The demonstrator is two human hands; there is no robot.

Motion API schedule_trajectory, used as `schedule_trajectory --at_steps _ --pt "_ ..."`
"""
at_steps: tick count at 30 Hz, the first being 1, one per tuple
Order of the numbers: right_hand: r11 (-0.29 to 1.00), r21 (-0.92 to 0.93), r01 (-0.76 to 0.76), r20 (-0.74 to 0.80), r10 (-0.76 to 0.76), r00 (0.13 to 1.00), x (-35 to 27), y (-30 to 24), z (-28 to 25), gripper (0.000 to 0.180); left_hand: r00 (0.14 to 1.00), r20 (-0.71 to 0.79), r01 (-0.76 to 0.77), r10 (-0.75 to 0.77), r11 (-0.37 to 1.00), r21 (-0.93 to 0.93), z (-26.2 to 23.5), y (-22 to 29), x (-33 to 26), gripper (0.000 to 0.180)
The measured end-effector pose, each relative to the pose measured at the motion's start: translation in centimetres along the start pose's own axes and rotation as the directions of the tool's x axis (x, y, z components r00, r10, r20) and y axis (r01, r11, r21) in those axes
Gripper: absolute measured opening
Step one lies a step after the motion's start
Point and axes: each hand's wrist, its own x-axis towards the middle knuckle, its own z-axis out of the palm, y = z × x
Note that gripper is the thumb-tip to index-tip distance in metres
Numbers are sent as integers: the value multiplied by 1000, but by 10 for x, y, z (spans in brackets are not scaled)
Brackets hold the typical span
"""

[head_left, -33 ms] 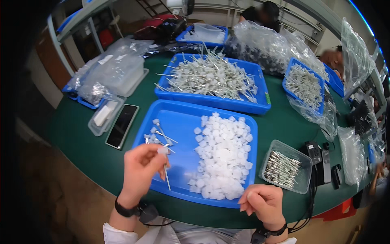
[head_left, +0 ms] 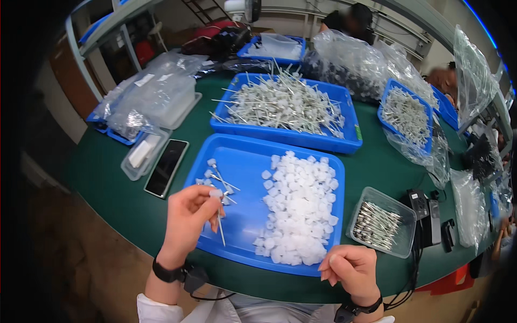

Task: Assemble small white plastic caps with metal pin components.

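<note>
My left hand [head_left: 186, 220] is closed in a pinch on a thin metal pin [head_left: 221, 230] with a white translucent plastic cap [head_left: 216, 193] at its top. The pin hangs down over the left part of a blue tray [head_left: 242, 229]. Several similar capped pins [head_left: 217, 175] lie just beyond that hand, partly covered by it. A heap of loose white caps [head_left: 299, 207] fills the tray's right side. At the tray's near right corner, my right hand [head_left: 351, 269] is curled with its fingertips together. Whether it holds anything small is hidden.
A clear box of metal pins [head_left: 377, 226] stands right of the tray. Behind it is a large blue bin [head_left: 285, 141] heaped with capped pins. A phone [head_left: 167, 168] and a clear container [head_left: 134, 169] lie left. Plastic bags [head_left: 350, 62] and another person [head_left: 350, 21] are farther back.
The view has shifted slightly. My left hand, still pinching the capped pin, is a little farther from me over the tray. My right hand stays at the corner.
</note>
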Motion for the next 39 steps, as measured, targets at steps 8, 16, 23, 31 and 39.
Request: schedule_trajectory --at_steps 8,16,23,31,39 --pt "998 -69 8 -41 -10 999 11 8 3 17 824 212 -396 526 266 879 -29 -32 37 27" --pt "-104 -967 231 252 -500 829 46 3 3 10 555 532 -788 640 199 583 47 21 -43 29" --pt "373 -704 605 477 -383 791 38 3 34 10 301 796 -914 526 396 84 104 60 -68 24" --pt "839 -443 316 637 47 769 -18 -15 54 16 90 986 -484 -138 860 165 163 55 -36 25" --pt "883 -402 242 532 10 847 -25 29 107 14 -16 958 -455 -285 856 247 172 39 -40 26"
